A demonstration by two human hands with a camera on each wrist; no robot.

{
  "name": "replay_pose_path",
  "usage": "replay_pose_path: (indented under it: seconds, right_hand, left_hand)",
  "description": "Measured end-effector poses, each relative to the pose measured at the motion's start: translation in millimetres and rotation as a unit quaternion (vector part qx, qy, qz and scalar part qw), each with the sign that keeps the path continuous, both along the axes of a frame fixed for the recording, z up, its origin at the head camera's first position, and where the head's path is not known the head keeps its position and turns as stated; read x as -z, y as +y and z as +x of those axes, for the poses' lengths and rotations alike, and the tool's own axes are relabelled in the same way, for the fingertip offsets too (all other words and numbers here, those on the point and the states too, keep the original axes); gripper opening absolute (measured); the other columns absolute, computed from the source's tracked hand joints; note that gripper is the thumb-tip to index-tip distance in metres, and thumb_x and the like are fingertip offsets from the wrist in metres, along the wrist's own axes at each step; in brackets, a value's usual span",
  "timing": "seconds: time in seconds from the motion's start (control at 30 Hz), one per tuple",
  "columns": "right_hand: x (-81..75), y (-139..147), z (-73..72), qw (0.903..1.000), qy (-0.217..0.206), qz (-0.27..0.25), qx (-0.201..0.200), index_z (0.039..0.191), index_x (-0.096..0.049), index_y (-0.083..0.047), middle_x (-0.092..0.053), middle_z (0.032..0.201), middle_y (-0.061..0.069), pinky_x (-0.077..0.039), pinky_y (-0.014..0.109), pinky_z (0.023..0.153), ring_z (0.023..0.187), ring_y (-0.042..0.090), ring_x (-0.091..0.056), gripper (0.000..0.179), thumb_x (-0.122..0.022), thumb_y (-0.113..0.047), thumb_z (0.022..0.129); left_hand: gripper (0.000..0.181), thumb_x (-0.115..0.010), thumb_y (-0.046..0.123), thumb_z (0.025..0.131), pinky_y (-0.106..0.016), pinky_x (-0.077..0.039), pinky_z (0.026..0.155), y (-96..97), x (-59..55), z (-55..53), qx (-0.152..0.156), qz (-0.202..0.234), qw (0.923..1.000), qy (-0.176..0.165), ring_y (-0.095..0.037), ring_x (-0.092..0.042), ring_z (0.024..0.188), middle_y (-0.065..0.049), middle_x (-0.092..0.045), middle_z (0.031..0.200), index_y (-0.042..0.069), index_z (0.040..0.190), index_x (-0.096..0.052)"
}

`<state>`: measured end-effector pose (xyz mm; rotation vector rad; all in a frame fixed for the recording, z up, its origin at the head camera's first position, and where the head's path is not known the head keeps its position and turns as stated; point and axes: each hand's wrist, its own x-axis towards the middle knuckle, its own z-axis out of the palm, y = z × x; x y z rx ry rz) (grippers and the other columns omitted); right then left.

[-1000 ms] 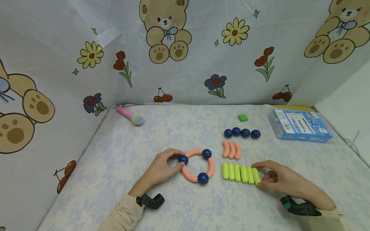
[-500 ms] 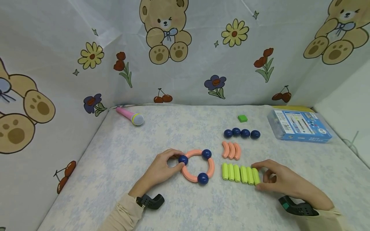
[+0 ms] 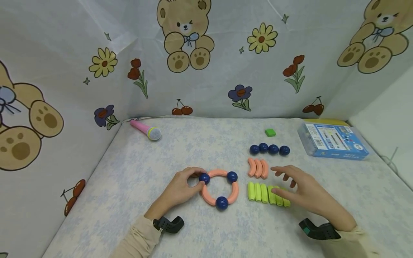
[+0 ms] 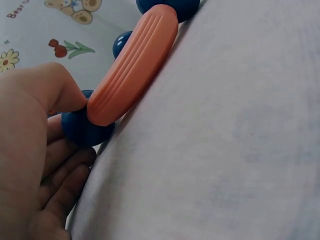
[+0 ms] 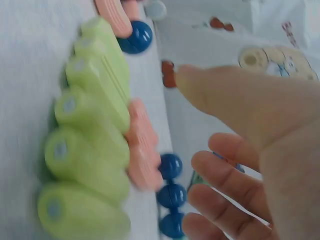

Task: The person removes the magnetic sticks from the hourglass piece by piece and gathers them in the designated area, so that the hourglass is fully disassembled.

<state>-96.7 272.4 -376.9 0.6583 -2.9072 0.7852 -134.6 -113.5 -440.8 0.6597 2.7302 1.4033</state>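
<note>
Showing dark-blue round balls point(image 3: 222, 203), orange-pink curved sticks point(image 3: 257, 168), lime-green straight sticks point(image 3: 264, 193), and white cloth point(image 3: 222, 68) with brown bears point(image 3: 174, 43) and yellow flowers point(image 3: 262, 38).

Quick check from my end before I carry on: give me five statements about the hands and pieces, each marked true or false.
1. The left hand pinches a blue ball of the ring. True.
2. The right hand grips a yellow-green stick. False: its fingers are clear of the yellow-green sticks and hold nothing.
3. The ring includes three blue balls. True.
4. The microphone lies right of the ring in the head view. False: the microphone lies to its left.
5. Three loose curved pieces lie side by side. True.
</note>
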Motion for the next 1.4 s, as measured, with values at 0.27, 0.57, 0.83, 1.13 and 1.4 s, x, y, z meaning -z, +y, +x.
replay_pose_path:
  seconds: [0.27,0.57,0.83,1.13,1.4]
  right_hand:
    - [-0.7,-47,-14.2,0.9973,-0.028,0.01,-0.068,0.13,-0.068,-0.011,-0.071,0.116,0.001,-0.054,0.03,0.075,0.097,0.018,-0.062,0.041,-0.079,-0.024,0.093]
    - [6.0,-85,-31.6,0.9853,-0.037,0.03,-0.164,0.129,-0.07,-0.015,-0.071,0.124,0.0,-0.057,0.039,0.092,0.112,0.018,-0.066,0.036,-0.077,-0.02,0.095]
    - [11.0,-93,-36.0,0.9794,-0.049,0.028,-0.194,0.129,-0.07,-0.016,-0.07,0.124,-0.001,-0.056,0.037,0.092,0.112,0.018,-0.066,0.031,-0.073,-0.021,0.098]
    - [9.9,-96,-34.3,0.9805,-0.042,0.039,-0.188,0.128,-0.071,-0.015,-0.069,0.122,0.001,-0.056,0.033,0.085,0.105,0.015,-0.065,0.03,-0.072,-0.019,0.099]
    - [10.8,-99,-31.6,0.9781,0.001,0.061,-0.199,0.126,-0.072,-0.012,-0.066,0.117,0.003,-0.055,0.031,0.082,0.102,0.017,-0.062,0.03,-0.074,-0.02,0.097]
  left_hand:
    - [0.031,-0.073,0.015,0.095,-0.04,-0.052,0.099,-0.3,0.8,0.2,-0.006,-0.001,0.9999,-0.008,-0.01,-0.065,0.109,0.009,-0.069,0.113,0.025,0.124,-0.07]
    - [0.034,-0.071,0.012,0.095,-0.041,-0.052,0.099,-0.3,1.8,1.9,0.002,-0.005,0.9999,-0.016,-0.011,-0.065,0.111,0.008,-0.069,0.118,0.022,0.127,-0.07]
    - [0.038,-0.073,0.021,0.097,-0.044,-0.048,0.108,1.4,1.0,1.6,0.03,-0.017,0.9994,-0.005,-0.014,-0.061,0.125,0.006,-0.066,0.13,0.022,0.134,-0.068]
    - [0.038,-0.074,0.024,0.098,-0.045,-0.048,0.108,-0.5,-1.2,1.4,0.038,-0.022,0.999,0.005,-0.016,-0.06,0.126,0.005,-0.066,0.132,0.021,0.135,-0.068]
    - [0.039,-0.073,0.025,0.098,-0.045,-0.048,0.108,-1.5,-0.6,0.4,0.039,-0.021,0.999,0.006,-0.016,-0.06,0.127,0.005,-0.066,0.133,0.021,0.136,-0.067]
